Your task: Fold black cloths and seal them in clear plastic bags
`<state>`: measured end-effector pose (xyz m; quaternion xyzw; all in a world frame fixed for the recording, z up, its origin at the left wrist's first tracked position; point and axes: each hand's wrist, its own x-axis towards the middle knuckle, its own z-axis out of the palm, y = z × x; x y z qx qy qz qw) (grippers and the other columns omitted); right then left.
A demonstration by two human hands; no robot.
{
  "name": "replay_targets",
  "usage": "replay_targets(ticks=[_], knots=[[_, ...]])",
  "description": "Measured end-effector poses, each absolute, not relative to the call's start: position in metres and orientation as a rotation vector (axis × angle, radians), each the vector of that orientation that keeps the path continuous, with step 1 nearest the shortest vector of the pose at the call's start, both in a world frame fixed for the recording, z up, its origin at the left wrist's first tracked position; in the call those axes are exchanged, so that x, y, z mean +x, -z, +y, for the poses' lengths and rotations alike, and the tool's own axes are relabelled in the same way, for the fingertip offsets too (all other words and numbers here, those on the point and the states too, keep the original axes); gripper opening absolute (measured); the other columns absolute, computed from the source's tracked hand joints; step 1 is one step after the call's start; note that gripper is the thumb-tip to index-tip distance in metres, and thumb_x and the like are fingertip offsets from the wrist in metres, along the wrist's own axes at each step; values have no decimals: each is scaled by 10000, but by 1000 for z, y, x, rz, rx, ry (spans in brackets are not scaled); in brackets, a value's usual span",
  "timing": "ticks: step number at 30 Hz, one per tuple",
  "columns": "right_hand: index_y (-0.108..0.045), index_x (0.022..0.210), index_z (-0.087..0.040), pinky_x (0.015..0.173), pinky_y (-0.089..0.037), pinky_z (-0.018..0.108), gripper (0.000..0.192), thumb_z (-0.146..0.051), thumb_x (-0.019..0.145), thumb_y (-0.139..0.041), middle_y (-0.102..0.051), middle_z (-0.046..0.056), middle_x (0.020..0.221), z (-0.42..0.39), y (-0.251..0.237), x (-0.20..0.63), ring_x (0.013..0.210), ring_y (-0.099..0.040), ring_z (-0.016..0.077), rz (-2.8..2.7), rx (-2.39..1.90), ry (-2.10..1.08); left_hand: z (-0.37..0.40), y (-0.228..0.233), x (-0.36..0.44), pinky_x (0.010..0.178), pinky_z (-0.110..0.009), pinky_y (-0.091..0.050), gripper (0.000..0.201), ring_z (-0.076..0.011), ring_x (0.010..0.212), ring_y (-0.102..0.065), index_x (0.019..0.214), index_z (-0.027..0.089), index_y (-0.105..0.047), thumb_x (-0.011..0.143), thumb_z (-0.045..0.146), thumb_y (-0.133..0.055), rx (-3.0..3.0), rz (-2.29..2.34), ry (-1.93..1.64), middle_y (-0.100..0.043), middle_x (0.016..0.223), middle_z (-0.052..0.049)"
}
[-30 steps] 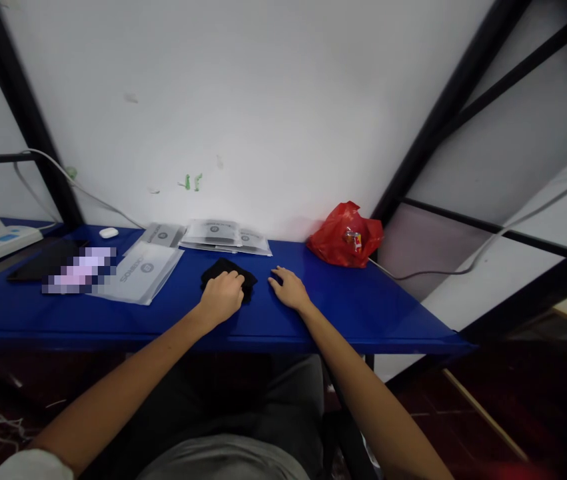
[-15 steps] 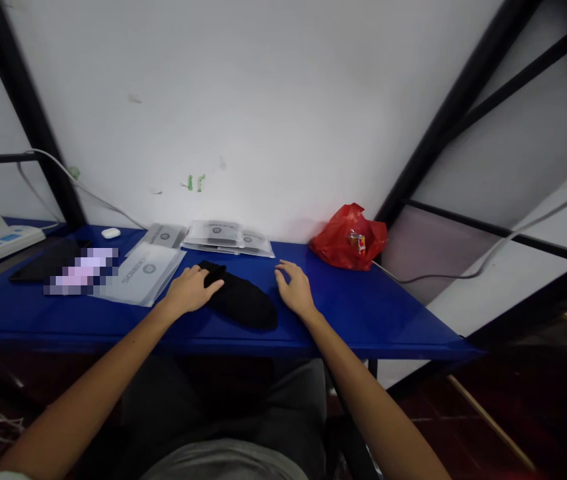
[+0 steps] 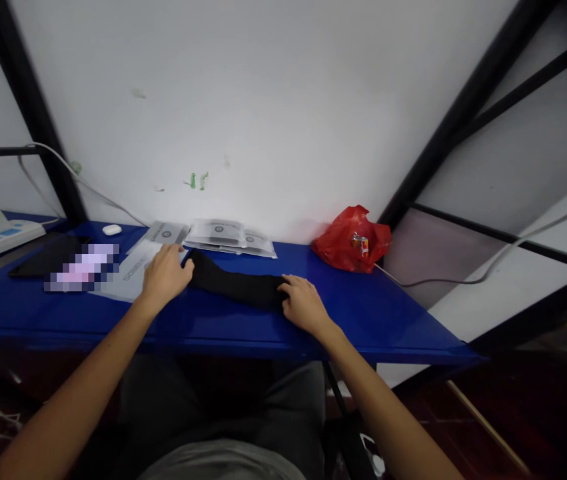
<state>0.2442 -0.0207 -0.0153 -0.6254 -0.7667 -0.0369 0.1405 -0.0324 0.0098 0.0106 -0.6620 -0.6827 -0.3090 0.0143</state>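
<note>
The blue table [image 3: 363,313] stands against a white wall. A black sock [image 3: 236,283] lies stretched flat across the middle of the table. The left hand [image 3: 163,275] pinches the sock's left end; the right hand [image 3: 303,305] presses down on its right end. A red bag [image 3: 350,240] sits near the wall, right of the stacked packets [image 3: 228,235].

Single head-worn view, looking forward and down, close over blue table [image 3: 373,320], facing white wall [image 3: 263,100]
</note>
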Motion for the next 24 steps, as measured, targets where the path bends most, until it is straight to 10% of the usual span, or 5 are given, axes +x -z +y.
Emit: replay_targets(ticks=[14,24], knots=[[-571,1218,-156,1020,-360,418,387,-317,872,-506,-530,136,1320,16,10,263,1232,-468,271,-2334,-1773,23,28,3,-13,882,-370,-410,354,-278,1101,-507,1175,142,-564,900,285,-393,-2506,-1693,198,-576,1181,-130],[-668,773,-204,796,-439,246,44,-190,765,-627,-698,35,940,36,-4,261,897,-626,179,-2400,-1862,-246,45,-2,-22,664,-284,-414,146,-216,850,-617,840,204,-631,805,226,-491,-2677,-1794,145,-683,909,-63]])
